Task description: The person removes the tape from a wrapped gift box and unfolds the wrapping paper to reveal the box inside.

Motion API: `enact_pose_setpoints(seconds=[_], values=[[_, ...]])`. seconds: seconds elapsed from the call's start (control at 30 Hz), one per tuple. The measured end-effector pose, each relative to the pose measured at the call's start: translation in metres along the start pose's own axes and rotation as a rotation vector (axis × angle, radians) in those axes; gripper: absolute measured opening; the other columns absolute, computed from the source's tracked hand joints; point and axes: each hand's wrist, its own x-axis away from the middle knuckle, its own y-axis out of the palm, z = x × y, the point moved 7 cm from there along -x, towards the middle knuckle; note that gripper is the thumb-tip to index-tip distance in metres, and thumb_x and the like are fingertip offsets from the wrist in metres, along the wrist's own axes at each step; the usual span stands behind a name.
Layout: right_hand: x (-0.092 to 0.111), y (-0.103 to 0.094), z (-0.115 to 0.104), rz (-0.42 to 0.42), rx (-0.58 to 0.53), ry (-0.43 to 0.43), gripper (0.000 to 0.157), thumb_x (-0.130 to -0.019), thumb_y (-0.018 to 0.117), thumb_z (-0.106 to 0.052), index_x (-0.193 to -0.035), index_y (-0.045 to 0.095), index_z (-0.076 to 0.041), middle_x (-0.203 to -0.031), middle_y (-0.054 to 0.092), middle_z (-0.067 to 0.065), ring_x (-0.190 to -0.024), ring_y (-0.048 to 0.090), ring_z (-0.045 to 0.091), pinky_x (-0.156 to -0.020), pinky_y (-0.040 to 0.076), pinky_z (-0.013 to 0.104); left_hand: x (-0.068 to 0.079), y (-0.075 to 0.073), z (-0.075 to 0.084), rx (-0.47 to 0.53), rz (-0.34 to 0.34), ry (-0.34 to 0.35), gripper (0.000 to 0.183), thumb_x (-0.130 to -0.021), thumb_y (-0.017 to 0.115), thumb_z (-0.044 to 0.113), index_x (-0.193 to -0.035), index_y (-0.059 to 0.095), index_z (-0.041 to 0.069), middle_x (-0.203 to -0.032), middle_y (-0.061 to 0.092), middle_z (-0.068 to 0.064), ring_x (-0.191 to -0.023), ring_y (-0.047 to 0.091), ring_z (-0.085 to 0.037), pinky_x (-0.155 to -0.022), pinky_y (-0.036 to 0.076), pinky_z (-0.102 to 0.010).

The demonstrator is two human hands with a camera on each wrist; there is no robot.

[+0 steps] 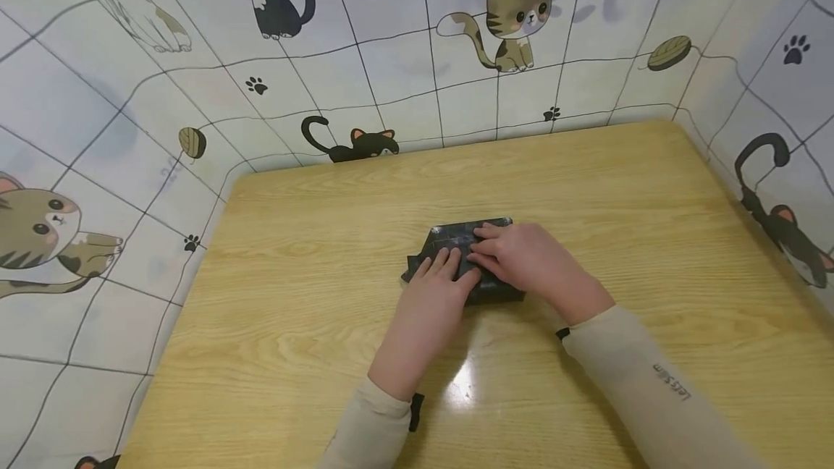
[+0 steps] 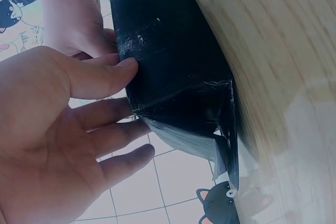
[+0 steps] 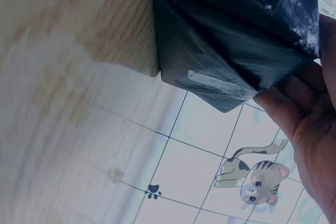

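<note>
A box-shaped package (image 1: 498, 295) wrapped in black plastic lies on the wooden table. Its folded plastic ends taper to points, and a small flap sticks out on its left side; whitish scuffs mark the wrap (image 2: 168, 35). My left hand (image 1: 431, 302) rests on the near left part of the top, fingers extended, with the thumb toward the right hand. Across the right part lies my right hand (image 1: 529, 259), its fingertips pressing on the top surface. In the right wrist view the package's folded end (image 3: 210, 72) stands out past the fingers.
The light wooden table (image 1: 293, 273) reaches back to walls covered with cat-patterned paper (image 1: 404, 56). Pale sleeves (image 1: 645, 375) cover both forearms, with a black strap (image 1: 416, 411) at the left wrist. Light glares off the table between the arms.
</note>
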Motion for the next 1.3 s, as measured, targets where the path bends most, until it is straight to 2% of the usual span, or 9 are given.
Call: enact_pose_setpoints(seconds=[0.23,0.6,0.8,0.93,1.1,1.23,1.3], values=[[-0.0009,-0.0001,-0.0037,0.018,0.048,-0.074,0.020,-0.098,0.079,-0.025,-0.108,0.085,-0.009,-0.118,0.081,0.016,-0.099,0.081,0.027,-0.077,0.067,0.043,0.0007,-0.0005,0.0003,-0.010,0.008,0.002,0.043,-0.107,0.063,0.015,-0.148,0.063,0.025,-0.161,0.054,-0.015,-0.154,0.048,-0.033,-0.124,0.044,-0.050],[-0.0007,-0.0005,-0.0037,0.000,0.068,-0.101,0.022,-0.097,0.079,-0.023,-0.113,0.083,-0.009,-0.120,0.080,0.017,-0.109,0.080,0.028,-0.078,0.067,0.045,0.0006,-0.0012,-0.0009,-0.014,0.034,0.005,0.040,-0.109,0.058,0.015,-0.147,0.065,0.026,-0.160,0.055,-0.015,-0.153,0.050,-0.033,-0.123,0.045,-0.049],[0.0026,0.0017,-0.0038,0.010,0.068,-0.096,0.020,-0.096,0.080,-0.018,-0.113,0.083,-0.008,-0.122,0.079,0.017,-0.108,0.080,0.029,-0.075,0.066,0.045,0.0017,0.0005,-0.0018,-0.012,0.034,0.009,0.040,-0.110,0.057,0.015,-0.147,0.065,0.026,-0.160,0.055,-0.016,-0.152,0.051,-0.033,-0.123,0.046,-0.049],[0.0026,0.0027,-0.0038,0.021,0.047,-0.086,0.020,-0.097,0.079,-0.020,-0.113,0.083,-0.009,-0.122,0.080,0.017,-0.105,0.080,0.029,-0.075,0.066,0.045,0.0026,0.0015,-0.0025,-0.004,0.020,0.001,0.041,-0.109,0.057,0.015,-0.148,0.064,0.027,-0.161,0.054,-0.015,-0.153,0.050,-0.033,-0.123,0.045,-0.049],[0.0028,0.0013,-0.0037,0.035,0.029,-0.075,0.021,-0.096,0.081,-0.022,-0.111,0.084,-0.008,-0.121,0.080,0.016,-0.106,0.080,0.028,-0.077,0.066,0.045,0.0026,0.0008,-0.0022,-0.008,0.034,0.005,0.040,-0.108,0.060,0.016,-0.146,0.065,0.026,-0.159,0.056,-0.016,-0.152,0.051,-0.033,-0.122,0.046,-0.049],[0.0008,-0.0002,-0.0014,0.017,0.014,-0.066,0.019,-0.097,0.080,-0.022,-0.110,0.084,-0.009,-0.120,0.081,0.015,-0.105,0.080,0.028,-0.080,0.066,0.045,0.0018,0.0010,-0.0020,-0.010,0.039,0.006,0.040,-0.108,0.061,0.016,-0.146,0.065,0.026,-0.159,0.056,-0.015,-0.152,0.051,-0.032,-0.123,0.046,-0.049],[-0.0029,-0.0027,0.0036,-0.001,-0.011,-0.034,0.018,-0.098,0.078,-0.023,-0.109,0.084,-0.009,-0.115,0.082,0.013,-0.101,0.081,0.027,-0.081,0.066,0.045,0.0012,0.0015,-0.0023,-0.006,0.032,0.003,0.041,-0.108,0.060,0.016,-0.147,0.065,0.027,-0.160,0.055,-0.015,-0.152,0.050,-0.032,-0.123,0.046,-0.049]])
